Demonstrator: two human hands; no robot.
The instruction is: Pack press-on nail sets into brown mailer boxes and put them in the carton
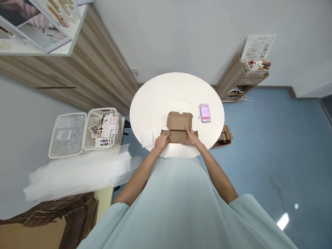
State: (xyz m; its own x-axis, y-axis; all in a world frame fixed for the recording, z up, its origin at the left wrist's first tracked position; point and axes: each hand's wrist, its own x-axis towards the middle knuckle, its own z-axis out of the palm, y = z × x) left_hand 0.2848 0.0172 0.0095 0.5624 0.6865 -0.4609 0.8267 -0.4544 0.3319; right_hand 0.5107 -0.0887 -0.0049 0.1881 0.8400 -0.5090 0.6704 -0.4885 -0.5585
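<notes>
A small brown cardboard box (179, 122) lies part-folded on the white oval table (155, 97), its lid spread flat away from me. My left hand (162, 141) grips the near left corner, fingers curled over the side flap. At the near right corner, my right hand (191, 137) holds the box between thumb and fingers, with the index finger stretched along the inside. A flat white packet (147, 139) rests left of my left hand. Farther right on the tabletop is a phone (205, 113) with a lit, blurred screen.
Left of the table, white baskets (85, 133) hold packets and clear plastic. Near them lie white foam sheets (80, 176) and stacked flat cardboard (49, 221). On the floor at right stands a carton of small boxes (223, 137), with a wooden cabinet (233, 77) beyond.
</notes>
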